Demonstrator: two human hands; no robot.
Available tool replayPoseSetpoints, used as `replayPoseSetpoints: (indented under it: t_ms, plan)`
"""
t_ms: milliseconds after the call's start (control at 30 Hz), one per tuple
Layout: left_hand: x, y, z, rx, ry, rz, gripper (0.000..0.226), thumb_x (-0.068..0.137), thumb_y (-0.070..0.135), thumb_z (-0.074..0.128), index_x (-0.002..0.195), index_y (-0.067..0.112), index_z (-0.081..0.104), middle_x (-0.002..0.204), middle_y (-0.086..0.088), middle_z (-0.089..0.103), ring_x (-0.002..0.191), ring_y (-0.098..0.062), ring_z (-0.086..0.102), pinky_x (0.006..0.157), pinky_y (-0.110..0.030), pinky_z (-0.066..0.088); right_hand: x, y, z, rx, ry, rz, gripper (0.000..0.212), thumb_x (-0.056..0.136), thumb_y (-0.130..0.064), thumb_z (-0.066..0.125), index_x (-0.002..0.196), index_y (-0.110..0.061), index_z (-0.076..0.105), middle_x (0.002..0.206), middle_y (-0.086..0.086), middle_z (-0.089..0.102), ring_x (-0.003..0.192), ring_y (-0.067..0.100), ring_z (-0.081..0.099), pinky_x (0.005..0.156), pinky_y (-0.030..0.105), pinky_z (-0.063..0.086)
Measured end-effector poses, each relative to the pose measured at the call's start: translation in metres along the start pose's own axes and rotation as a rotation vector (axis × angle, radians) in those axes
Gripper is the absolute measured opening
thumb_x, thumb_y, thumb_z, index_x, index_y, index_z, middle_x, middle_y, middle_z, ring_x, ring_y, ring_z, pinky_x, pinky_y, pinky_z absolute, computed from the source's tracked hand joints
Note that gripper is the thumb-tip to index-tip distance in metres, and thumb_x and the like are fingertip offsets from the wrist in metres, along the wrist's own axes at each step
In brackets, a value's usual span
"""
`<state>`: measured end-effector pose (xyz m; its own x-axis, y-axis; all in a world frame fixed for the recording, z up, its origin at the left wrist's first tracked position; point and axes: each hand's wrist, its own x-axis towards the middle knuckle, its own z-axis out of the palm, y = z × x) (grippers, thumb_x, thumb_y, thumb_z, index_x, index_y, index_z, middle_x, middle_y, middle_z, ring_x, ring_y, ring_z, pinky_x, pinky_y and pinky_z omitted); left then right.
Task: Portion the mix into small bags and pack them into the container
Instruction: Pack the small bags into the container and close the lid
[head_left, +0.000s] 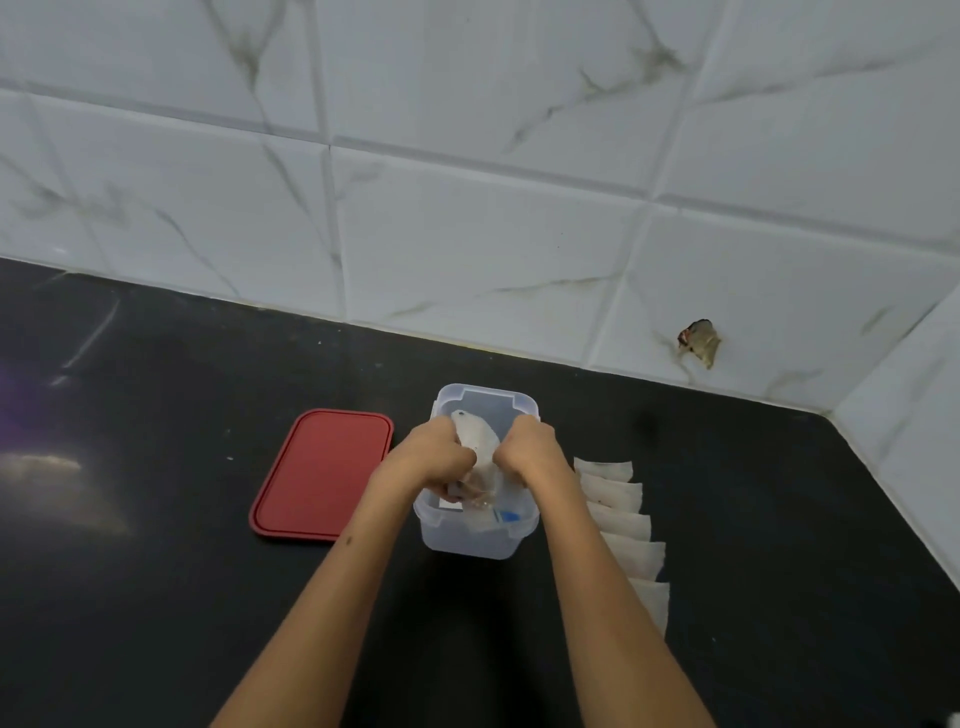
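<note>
The small translucent white bag sits between the two hands, above the open mouth of the clear rectangular plastic container. The left hand and the right hand each curl their fingers round one side of the bag. This two-sided grip probably keeps the bag upright so that any spill falls into the container. Whether the bag is being filled or closed cannot be told. Directly below the fingers, more packets lie inside the container. To the right of the fingers, a row of flat white empty bags overlaps within easy reach. To the left, the red rectangular lid lies on the black worktop, clear of the opening.
</note>
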<state>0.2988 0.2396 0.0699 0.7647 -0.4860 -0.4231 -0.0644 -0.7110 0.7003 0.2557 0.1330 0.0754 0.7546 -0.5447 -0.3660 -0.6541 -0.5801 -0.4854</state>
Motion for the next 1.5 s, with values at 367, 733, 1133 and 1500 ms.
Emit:
replayPoseSetpoints:
  t_ms: [367, 733, 1133, 1500]
  plan:
    - [-0.012, 0.009, -0.026, 0.431, -0.032, 0.281, 0.048, 0.093, 0.02, 0.052, 0.14, 0.019, 0.044, 0.146, -0.003, 0.043, 0.132, -0.022, 0.043, 0.11, -0.039, 0.035, -0.045, 0.012, -0.046, -0.106, -0.11, -0.281, 0.033, 0.094, -0.015, 0.053, 0.127, -0.016, 0.059, 0.128, 0.003, 0.059, 0.11, 0.018, 0.058, 0.077, 0.021, 0.041]
    - [-0.002, 0.022, -0.001, 0.686, -0.245, 0.086, 0.054, 0.09, 0.019, 0.059, 0.14, 0.028, 0.042, 0.137, 0.001, 0.049, 0.127, -0.023, 0.043, 0.099, -0.036, 0.041, -0.032, 0.001, -0.013, -0.344, -0.198, -0.205, 0.04, 0.084, -0.002, 0.062, 0.123, -0.008, 0.058, 0.112, 0.012, 0.061, 0.083, 0.021, 0.054, 0.073, 0.028, 0.043]
    - [0.001, 0.009, 0.025, 0.861, -0.16, 0.01, 0.045, 0.097, 0.02, 0.047, 0.14, 0.009, 0.038, 0.151, -0.013, 0.034, 0.147, -0.035, -0.011, 0.12, -0.044, -0.002, -0.02, 0.001, 0.01, -0.274, -0.246, -0.04, 0.039, 0.094, -0.013, 0.05, 0.132, -0.005, 0.045, 0.132, 0.017, 0.049, 0.12, 0.029, 0.049, 0.095, 0.034, 0.041]
    - [-0.04, 0.018, 0.038, 0.117, 0.265, 0.425, 0.038, 0.091, 0.006, 0.055, 0.127, 0.018, 0.057, 0.121, 0.004, 0.062, 0.108, -0.011, 0.059, 0.088, -0.02, 0.043, -0.064, 0.061, -0.045, 0.088, 0.164, -0.311, 0.033, 0.086, -0.011, 0.065, 0.117, -0.019, 0.064, 0.113, 0.0, 0.066, 0.1, 0.015, 0.063, 0.09, 0.029, 0.051]
